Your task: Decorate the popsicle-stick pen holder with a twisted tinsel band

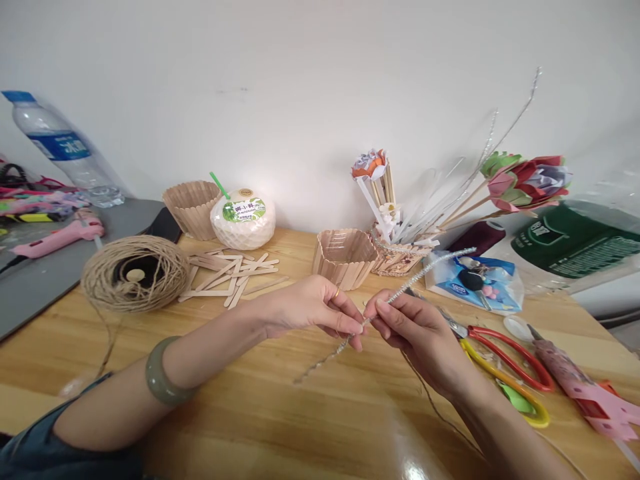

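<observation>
Both of my hands pinch a silvery, fuzzy pipe cleaner (pixel 420 277) over the middle of the wooden table. My left hand (pixel 320 310), with a ring on one finger, grips it near its middle between thumb and fingertips. Just to the right, my right hand (pixel 413 327) holds it with thumb and index finger. The thinner end hangs down to the left, and the other end points up and right. A thin brown twine (pixel 435 403) passes below my right hand. Behind the hands stands a container made of wooden sticks (pixel 345 260).
Left lie a ball of twine (pixel 95 273), loose craft sticks (pixel 240 273) and a pink glue gun (pixel 60 240). A white coconut (pixel 245 223) stands behind. Right are red-and-yellow-handled scissors (pixel 510 353), another pink glue gun (pixel 580 387), a blue packet (pixel 467 283) and paper flowers (pixel 530 183).
</observation>
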### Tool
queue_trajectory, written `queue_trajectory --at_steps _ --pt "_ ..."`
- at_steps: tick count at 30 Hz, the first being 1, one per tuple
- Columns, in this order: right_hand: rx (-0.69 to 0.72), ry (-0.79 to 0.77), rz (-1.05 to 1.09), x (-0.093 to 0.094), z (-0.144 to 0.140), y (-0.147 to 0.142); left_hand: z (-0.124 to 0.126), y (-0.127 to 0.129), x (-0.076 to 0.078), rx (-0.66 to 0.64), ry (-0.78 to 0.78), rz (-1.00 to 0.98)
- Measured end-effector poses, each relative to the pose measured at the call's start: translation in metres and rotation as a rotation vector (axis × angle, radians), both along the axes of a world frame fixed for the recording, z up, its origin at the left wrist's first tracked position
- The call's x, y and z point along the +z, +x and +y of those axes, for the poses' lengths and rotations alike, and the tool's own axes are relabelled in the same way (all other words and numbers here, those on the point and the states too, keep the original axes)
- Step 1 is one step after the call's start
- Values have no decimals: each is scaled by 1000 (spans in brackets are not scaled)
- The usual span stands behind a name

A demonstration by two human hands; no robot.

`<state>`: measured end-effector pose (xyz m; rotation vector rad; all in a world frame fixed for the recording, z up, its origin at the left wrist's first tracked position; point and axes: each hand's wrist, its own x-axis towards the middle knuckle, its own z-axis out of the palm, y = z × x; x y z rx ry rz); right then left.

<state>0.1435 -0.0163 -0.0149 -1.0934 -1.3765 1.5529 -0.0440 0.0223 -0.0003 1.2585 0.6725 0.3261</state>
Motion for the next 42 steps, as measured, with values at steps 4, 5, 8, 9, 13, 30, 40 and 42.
queue_trajectory --at_steps 4,5,8,9,13,30,40,42 --pt "26 14 -23 -2 0 2 0 2 1 5 -21 2" --pt "32 16 -25 -2 0 2 0 2 1 6 -22 1" --pt "50 26 -35 -2 0 3 0 2 0 19 6 25" --pt "57 27 -39 -2 0 4 0 2 0 23 25 40" --pt "64 18 -65 1 0 4 1 2 0 50 115 127" --pt "115 81 -75 4 2 3 4 -2 -6 -97 13 -8" --pt "110 128 -106 6 1 3 4 -2 -4 -65 -90 -34" --pt "95 114 -124 6 0 4 4 -2 -5 -71 -101 -46"
